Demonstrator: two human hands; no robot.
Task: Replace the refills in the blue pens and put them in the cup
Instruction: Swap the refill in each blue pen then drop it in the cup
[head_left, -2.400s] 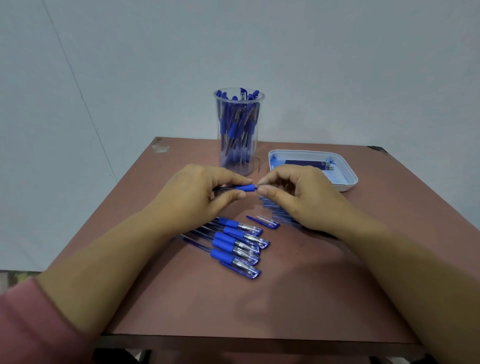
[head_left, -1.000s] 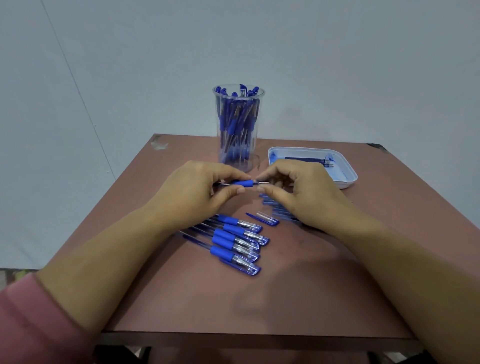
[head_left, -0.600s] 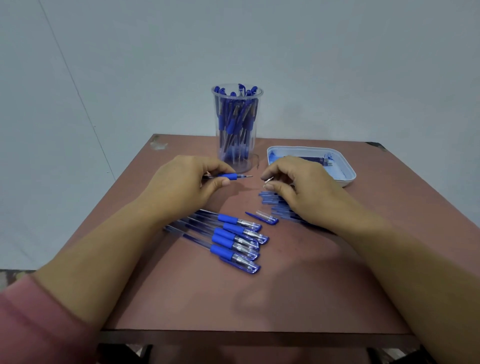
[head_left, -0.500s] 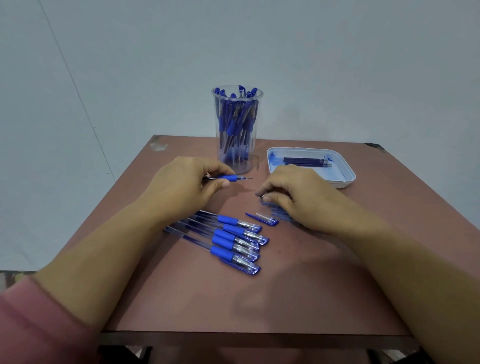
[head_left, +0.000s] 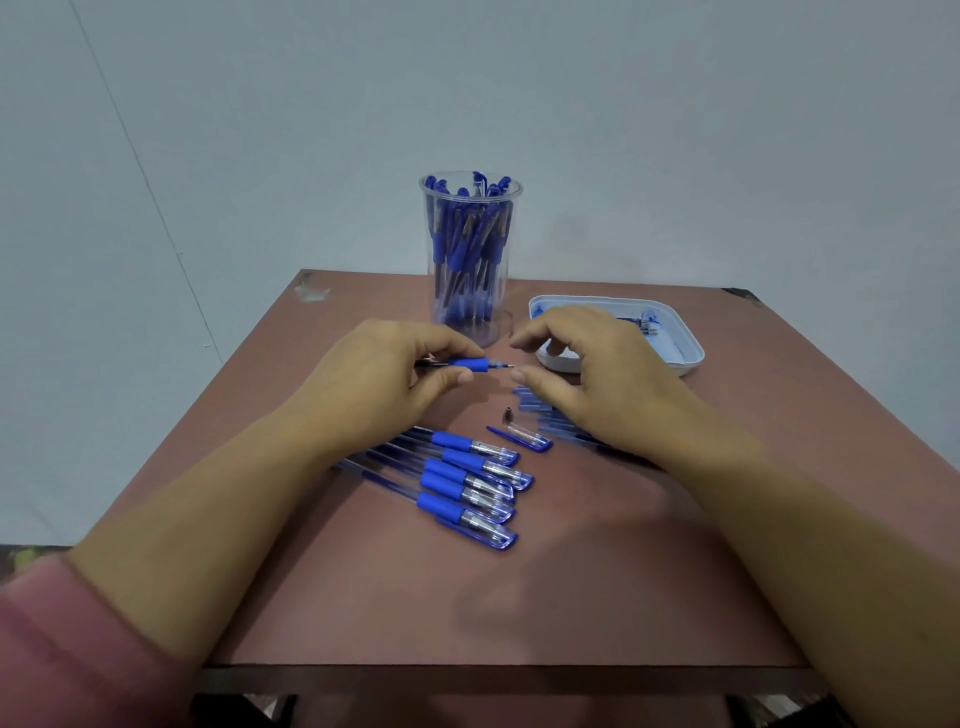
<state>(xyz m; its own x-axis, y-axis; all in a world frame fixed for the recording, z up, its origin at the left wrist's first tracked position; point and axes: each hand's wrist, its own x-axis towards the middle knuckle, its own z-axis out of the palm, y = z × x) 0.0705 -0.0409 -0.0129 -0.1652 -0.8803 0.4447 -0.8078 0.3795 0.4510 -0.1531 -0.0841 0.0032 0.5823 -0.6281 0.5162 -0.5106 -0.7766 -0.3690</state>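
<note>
Left hand (head_left: 384, 387) pinches a pen (head_left: 468, 364), right hand (head_left: 597, 371) hovers loosely curled

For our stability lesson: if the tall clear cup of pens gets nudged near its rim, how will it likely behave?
Tall, narrow and full of pens, the cup would probably tip if pushed near the rim. Its clear wall looks smooth, so a low push might slide it instead.

A reddish-brown table (head_left: 571, 597) stands before a pale wall (head_left: 675, 130), its far-left corner seemingly chipped.

blue pens (head_left: 470, 488), clear cup (head_left: 470, 260), white tray (head_left: 685, 353), reddish-brown table (head_left: 571, 597)
</note>
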